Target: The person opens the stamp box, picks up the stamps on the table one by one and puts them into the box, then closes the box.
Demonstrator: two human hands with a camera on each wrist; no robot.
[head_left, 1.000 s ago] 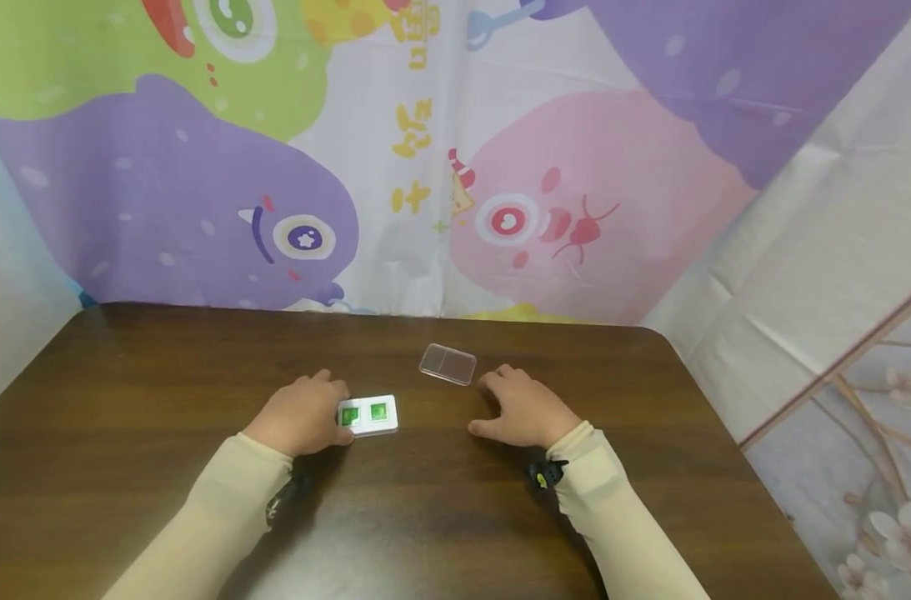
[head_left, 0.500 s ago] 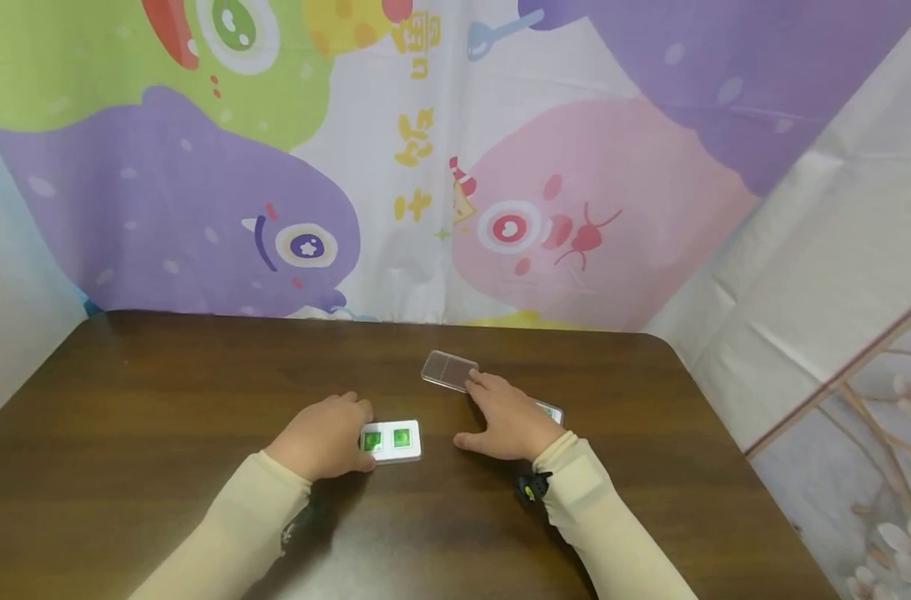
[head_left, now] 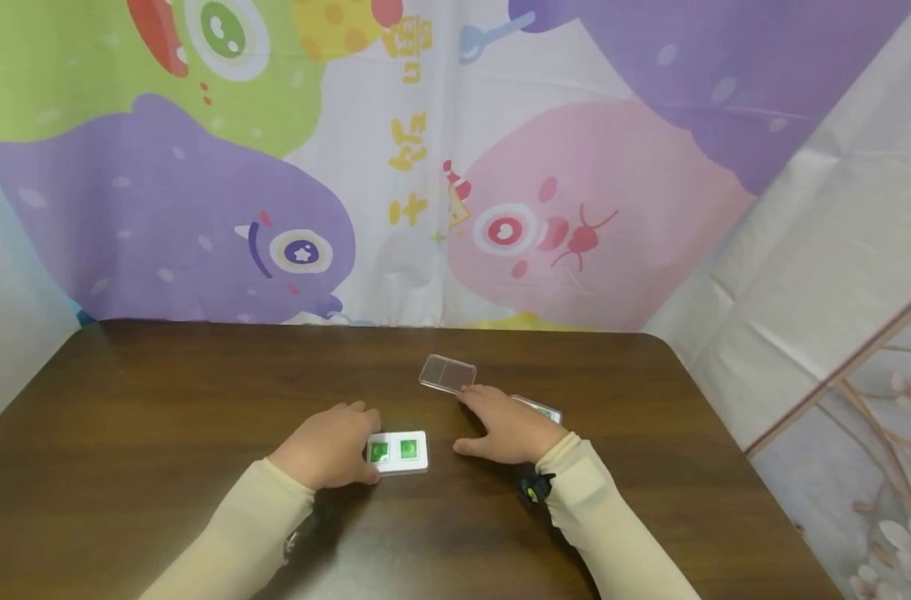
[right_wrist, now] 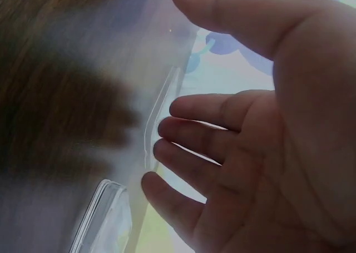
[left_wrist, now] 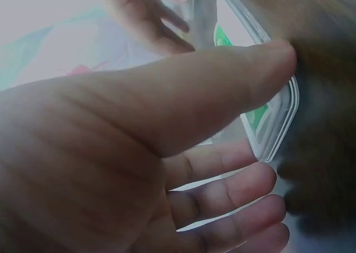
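My left hand (head_left: 327,446) pinches the left end of a small flat case (head_left: 417,463), its thumb on the near edge and a finger on the far edge. The case has a white face with two green squares; in the left wrist view its rim looks clear and layered. My right hand (head_left: 511,429) is held with straight, spread fingers and grips nothing. Just beyond its fingertips lies a clear rectangular plastic piece (head_left: 447,374); whether they touch, I cannot tell. Behind the right hand a second flat case (head_left: 548,412) with a pale face shows partly, the rest hidden by that hand.
All of this is on a dark brown wooden table (head_left: 162,400). A cartoon-printed cloth (head_left: 395,275) hangs along the far edge. To the right hangs a pale sheet (head_left: 785,275). A dark strap device (head_left: 536,488) sits at the right wrist.
My left hand has brought the white-faced case right and a little nearer. My right hand has shifted left towards the clear piece, uncovering part of the second case.
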